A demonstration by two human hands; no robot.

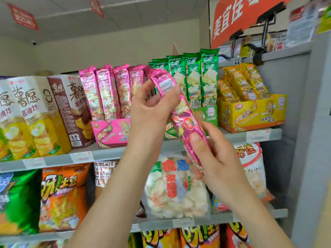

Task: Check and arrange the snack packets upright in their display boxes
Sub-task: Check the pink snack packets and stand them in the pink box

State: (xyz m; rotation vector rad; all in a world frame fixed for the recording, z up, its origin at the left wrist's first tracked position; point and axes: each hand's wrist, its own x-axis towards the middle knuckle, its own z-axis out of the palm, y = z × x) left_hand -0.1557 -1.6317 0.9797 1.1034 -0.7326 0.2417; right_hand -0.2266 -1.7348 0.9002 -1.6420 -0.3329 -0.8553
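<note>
A long pink snack packet (186,120) is held tilted in front of the shelf. My left hand (152,108) grips its upper end, and my right hand (213,160) holds its lower end with the thumb on the front. Behind them stands the pink display box (111,133) with several pink packets (103,93) upright in it. To its right, green packets (198,77) stand upright in a green display box (209,113). Further right, yellow packets (245,81) lean backward in a yellow display box (254,113).
Tall white and brown crisp cartons (41,111) fill the shelf's left side. The shelf edge (232,136) carries price labels. Below hang orange and green crisp bags (62,197) and a clear bag of white crackers (172,190). A grey upright panel (311,122) bounds the right. A red sign (241,17) hangs overhead.
</note>
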